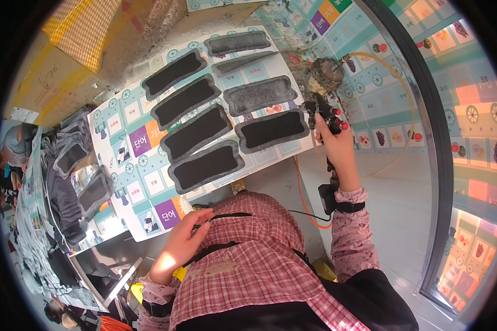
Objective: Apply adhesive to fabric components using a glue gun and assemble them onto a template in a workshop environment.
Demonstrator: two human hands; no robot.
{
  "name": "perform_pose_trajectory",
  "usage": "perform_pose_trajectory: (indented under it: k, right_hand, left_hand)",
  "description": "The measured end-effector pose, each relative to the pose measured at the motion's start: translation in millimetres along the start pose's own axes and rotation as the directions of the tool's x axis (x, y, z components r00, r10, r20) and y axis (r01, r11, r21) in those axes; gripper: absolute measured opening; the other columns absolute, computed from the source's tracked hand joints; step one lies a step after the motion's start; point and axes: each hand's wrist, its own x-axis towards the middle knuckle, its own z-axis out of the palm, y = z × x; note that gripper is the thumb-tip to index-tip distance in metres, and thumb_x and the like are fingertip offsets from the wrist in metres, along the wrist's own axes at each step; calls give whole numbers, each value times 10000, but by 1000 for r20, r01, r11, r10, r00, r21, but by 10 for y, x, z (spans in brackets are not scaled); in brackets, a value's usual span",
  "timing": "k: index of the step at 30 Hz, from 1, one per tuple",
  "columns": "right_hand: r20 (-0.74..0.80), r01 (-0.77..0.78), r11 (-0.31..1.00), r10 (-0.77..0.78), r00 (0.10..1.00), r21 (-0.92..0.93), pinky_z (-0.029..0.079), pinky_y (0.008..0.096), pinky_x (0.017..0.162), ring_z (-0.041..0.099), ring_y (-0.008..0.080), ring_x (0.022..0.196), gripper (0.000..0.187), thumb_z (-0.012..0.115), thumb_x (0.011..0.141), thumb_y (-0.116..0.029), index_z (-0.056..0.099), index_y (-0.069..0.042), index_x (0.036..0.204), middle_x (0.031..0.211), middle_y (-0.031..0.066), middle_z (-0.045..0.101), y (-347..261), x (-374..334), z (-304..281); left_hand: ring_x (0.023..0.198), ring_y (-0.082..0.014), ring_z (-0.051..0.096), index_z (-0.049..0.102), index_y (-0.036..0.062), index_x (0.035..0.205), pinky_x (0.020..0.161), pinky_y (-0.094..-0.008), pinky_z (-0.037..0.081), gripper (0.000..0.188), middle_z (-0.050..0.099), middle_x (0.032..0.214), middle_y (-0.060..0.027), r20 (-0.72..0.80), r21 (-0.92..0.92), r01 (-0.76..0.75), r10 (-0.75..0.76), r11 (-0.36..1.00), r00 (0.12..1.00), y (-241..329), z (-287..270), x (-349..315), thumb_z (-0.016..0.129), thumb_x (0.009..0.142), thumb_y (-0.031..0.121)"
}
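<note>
My right hand (337,150) is closed round a black spray gun (318,108) with red knobs, beside the right edge of the printed board (117,190). My left hand (180,244) hovers in front of the plaid apron (248,265), thumb and fingers apart, apparently holding nothing. Several dark grey, wavy-ended fabric pieces lie in two columns on the board. Many have a black middle, like the near piece (206,166) and the right piece (273,131). One upper right piece (259,96) is speckled grey all over; a narrow one (244,63) lies folded or tilted.
A crusted round pot (327,74) stands beyond the spray gun, and a thin yellow hose (408,88) loops to the right. An orange cord (305,204) hangs below the board. Stacked grey pieces (66,190) lie left. A dark frame (439,182) borders the right; cardboard (52,91) stands far left.
</note>
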Motion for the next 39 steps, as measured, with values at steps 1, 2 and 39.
perform_pose_trajectory:
  k: [1, 2, 39]
  right_hand:
    - [-44, -6, 999, 4, 999, -42, 410, 347, 541, 539, 219, 515, 417, 626, 817, -391, 631, 20, 745, 547, 109, 570, 0, 29, 0]
    - [-87, -13, 996, 6, 996, -84, 409, 346, 539, 537, 223, 514, 428, 623, 817, -396, 623, 21, 723, 541, 110, 564, -3, 53, 3]
    - [-185, -27, 990, 0, 983, -142, 388, 335, 493, 454, 156, 465, 458, 627, 825, -400, 583, 40, 705, 481, 74, 469, 49, -1273, 269]
  left_hand:
    - [1076, -220, 547, 495, 24, 1200, 919, -317, 408, 322, 583, 1129, -122, -15, 11, -12, 12, 1000, 1000, -5, -14, 12, 514, 900, 142]
    - [1078, -217, 546, 494, 23, 1200, 922, -316, 406, 321, 582, 1132, -119, -30, 21, -23, 24, 1000, 999, -12, -23, 18, 513, 901, 140]
    - [1057, -236, 546, 501, 28, 1184, 871, -317, 423, 321, 576, 1132, -125, 29, 90, 57, -59, 994, 998, -482, -168, -906, 521, 892, 158]
